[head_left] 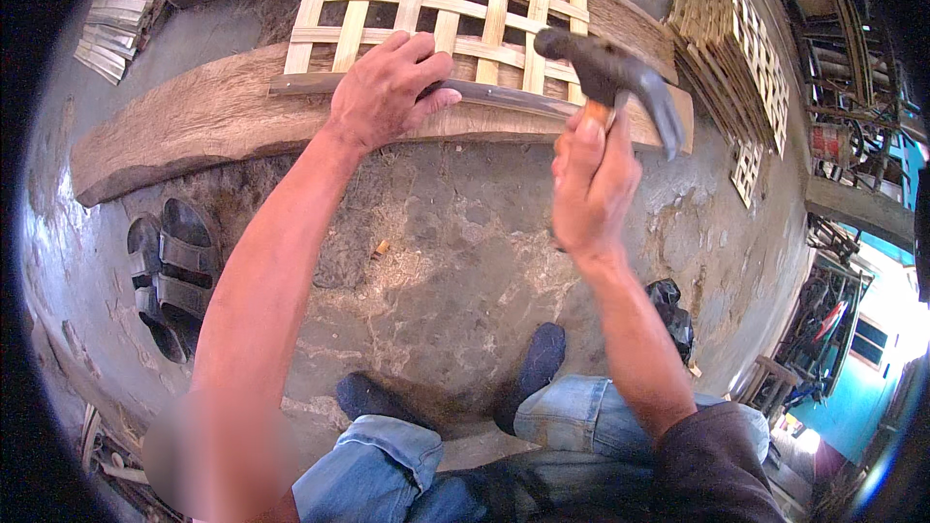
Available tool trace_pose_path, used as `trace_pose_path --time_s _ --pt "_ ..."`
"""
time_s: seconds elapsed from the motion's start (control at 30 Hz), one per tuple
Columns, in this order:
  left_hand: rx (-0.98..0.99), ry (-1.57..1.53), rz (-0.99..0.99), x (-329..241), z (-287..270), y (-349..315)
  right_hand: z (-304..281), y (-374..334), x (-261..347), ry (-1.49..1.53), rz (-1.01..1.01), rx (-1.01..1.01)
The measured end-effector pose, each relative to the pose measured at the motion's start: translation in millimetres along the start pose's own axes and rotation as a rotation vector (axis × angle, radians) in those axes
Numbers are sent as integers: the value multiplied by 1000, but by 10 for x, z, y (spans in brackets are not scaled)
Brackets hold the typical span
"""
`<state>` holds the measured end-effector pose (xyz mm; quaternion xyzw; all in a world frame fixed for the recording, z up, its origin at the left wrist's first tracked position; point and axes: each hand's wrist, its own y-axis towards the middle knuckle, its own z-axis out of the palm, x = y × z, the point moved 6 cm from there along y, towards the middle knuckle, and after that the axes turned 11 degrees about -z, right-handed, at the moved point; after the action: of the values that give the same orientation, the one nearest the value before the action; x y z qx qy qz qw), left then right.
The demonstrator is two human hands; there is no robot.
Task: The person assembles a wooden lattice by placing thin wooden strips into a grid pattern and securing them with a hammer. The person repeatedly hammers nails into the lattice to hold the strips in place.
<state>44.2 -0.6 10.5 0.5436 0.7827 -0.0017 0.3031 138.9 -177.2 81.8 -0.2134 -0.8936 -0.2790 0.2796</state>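
My left hand [386,87] presses down on a thin dark wooden strip [504,100] laid along the near edge of a woven bamboo lattice panel [441,10]. The panel rests on a thick weathered wooden plank [194,121]. My right hand [591,179] is raised above the plank's right part and grips the handle of a claw hammer [610,73], whose dark head hangs over the strip's right end. The hammer head is not touching the wood.
A stack of finished lattice panels [736,48] leans at the right. Bamboo slats [116,19] lie at the upper left. A pair of sandals [170,271] sits on the concrete floor at the left. My feet in dark shoes [538,363] are below, with a black bag [673,315] beside them.
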Motion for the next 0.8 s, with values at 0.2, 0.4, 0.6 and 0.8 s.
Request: trace_pose_path --time_s 0.2,0.4,0.6,0.8 --pt "-8 -19 15 -8 -25 4 243 -18 -19 -32 136 88" --pt "-26 -32 37 -93 -3 61 305 -229 -170 -159 254 192" --pt "-3 -4 37 -75 14 37 347 -121 -153 -191 188 292" --pt "7 5 8 -33 17 45 362 -23 -45 -187 241 329"
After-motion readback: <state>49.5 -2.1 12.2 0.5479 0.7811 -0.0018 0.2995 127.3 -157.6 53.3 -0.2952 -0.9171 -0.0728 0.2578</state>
